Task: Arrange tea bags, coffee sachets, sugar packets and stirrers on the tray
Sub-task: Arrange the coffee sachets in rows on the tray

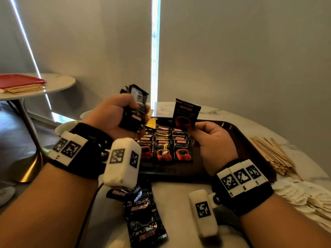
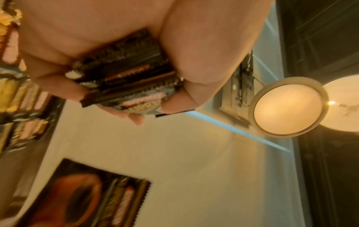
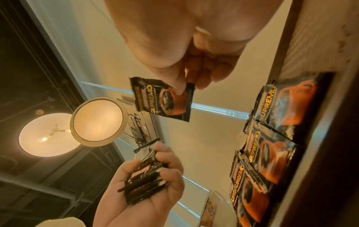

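My left hand grips a thick stack of black coffee sachets upright above the tray's left end; the stack fills the left wrist view. My right hand pinches a single coffee sachet by its lower corner above the tray, and the right wrist view shows that sachet between thumb and fingers. Rows of coffee sachets lie face up on the dark brown tray. Something yellow shows at the tray's far left.
Several loose coffee sachets lie on the marble table in front of the tray. Wooden stirrers are piled right of the tray, pale packets nearer me on the right. A side table with a red tray stands at the left.
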### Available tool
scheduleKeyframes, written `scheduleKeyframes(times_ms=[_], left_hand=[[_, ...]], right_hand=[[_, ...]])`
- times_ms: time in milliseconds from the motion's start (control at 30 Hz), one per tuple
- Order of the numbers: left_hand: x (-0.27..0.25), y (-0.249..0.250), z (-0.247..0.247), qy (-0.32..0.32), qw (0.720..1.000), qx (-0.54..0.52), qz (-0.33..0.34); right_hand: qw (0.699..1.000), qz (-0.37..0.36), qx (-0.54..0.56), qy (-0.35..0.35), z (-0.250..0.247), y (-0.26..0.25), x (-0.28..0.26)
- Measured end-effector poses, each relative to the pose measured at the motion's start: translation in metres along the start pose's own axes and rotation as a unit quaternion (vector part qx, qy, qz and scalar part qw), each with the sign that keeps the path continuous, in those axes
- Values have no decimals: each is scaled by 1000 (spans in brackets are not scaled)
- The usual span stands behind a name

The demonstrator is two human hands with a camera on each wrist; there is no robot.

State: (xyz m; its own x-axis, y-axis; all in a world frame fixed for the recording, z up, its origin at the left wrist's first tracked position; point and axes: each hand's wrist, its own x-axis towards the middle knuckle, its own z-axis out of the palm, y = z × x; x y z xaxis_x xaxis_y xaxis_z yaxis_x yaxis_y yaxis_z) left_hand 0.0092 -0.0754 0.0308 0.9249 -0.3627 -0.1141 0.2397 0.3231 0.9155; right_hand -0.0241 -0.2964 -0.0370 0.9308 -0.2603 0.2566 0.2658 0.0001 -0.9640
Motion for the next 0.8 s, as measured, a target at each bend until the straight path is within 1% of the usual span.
scheduleKeyframes(times_ms=[67, 133, 233, 267, 333, 400, 533, 800], left_hand=[[-5, 10, -16, 29, 999, -22, 27], [-9, 11, -28, 58, 997, -32, 35], [-12, 4, -38, 104, 993, -29, 35], [-12, 1, -39, 111, 993, -28, 32], [-11, -3, -42, 106, 993, -45, 15], [-9, -5, -44, 99, 993, -58, 2], [-4, -8, -48, 105, 993, -53, -1], [-2, -11, -50, 90, 994, -52, -10]], right_hand=[[999, 32, 7, -5, 6, 5, 1], [998, 54, 0, -13, 13, 10, 4], [993, 86, -42, -67, 30, 14, 5], [989, 105, -51, -91, 35, 15, 4], [980, 137, -76, -121, 44, 17, 4], [974, 157, -96, -135, 50, 17, 4], [956, 180, -166, -163, 62, 11, 8], [923, 230, -224, -211, 85, 6, 7]])
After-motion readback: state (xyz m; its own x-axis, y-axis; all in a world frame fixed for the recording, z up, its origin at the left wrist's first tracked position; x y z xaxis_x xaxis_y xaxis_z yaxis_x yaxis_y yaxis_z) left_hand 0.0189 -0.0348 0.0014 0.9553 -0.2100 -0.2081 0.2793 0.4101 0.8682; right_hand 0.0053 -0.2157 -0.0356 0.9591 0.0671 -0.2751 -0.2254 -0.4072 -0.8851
